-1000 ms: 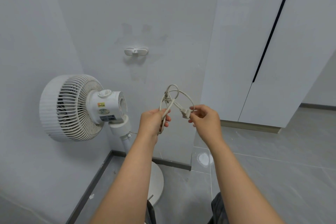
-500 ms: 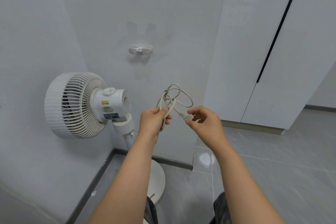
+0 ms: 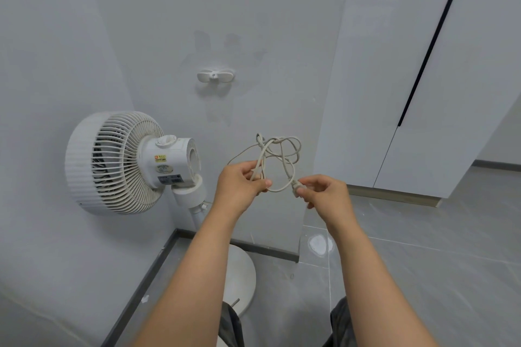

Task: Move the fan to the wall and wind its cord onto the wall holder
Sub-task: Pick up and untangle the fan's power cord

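In the head view, the fan [image 3: 118,162] stands at the left of the frame, close to the wall. At the centre, the left hand [image 3: 239,187] grips a tangled bundle of the cord [image 3: 277,155], and the right hand [image 3: 327,194] pinches the plug [image 3: 296,187]. The wall holder [image 3: 215,76] is above them, with no cord on it. The loops look knotted, so pulling on the plug may tighten them and spoil the winding.

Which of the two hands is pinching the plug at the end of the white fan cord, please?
The right hand pinches the small white plug between thumb and fingertips; the left hand instead grips the tangled loops of white cord.
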### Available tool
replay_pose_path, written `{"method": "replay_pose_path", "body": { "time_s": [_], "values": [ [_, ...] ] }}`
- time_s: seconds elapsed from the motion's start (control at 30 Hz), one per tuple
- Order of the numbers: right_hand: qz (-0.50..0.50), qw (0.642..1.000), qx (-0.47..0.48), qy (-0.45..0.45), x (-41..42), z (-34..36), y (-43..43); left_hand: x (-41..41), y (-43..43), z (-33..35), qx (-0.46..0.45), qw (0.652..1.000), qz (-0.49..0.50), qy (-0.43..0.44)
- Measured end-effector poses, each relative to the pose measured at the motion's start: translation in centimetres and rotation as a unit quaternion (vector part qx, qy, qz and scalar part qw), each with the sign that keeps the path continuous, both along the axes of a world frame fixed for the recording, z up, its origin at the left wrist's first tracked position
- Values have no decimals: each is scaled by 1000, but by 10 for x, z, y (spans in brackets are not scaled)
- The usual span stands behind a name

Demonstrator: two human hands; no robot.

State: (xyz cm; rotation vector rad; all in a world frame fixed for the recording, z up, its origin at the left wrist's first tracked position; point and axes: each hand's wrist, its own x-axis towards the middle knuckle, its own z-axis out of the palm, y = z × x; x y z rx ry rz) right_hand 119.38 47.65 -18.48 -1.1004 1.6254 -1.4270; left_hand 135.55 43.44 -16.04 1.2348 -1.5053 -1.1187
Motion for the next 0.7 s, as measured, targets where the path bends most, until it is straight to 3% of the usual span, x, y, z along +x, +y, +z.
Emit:
{"method": "replay_pose_path", "body": {
  "time_s": [0.27,0.47,0.7],
  "values": [
    [35,986,23,-160,5,1,0,-7,1,-2,-50,993,31,-98],
    [36,998,3,-58,8,-3,3,-8,1,-3,-49,993,15,-107],
    [27,997,-2,-70,7,-4,3,-9,0,-6,-42,994,0,-104]
  ]
}}
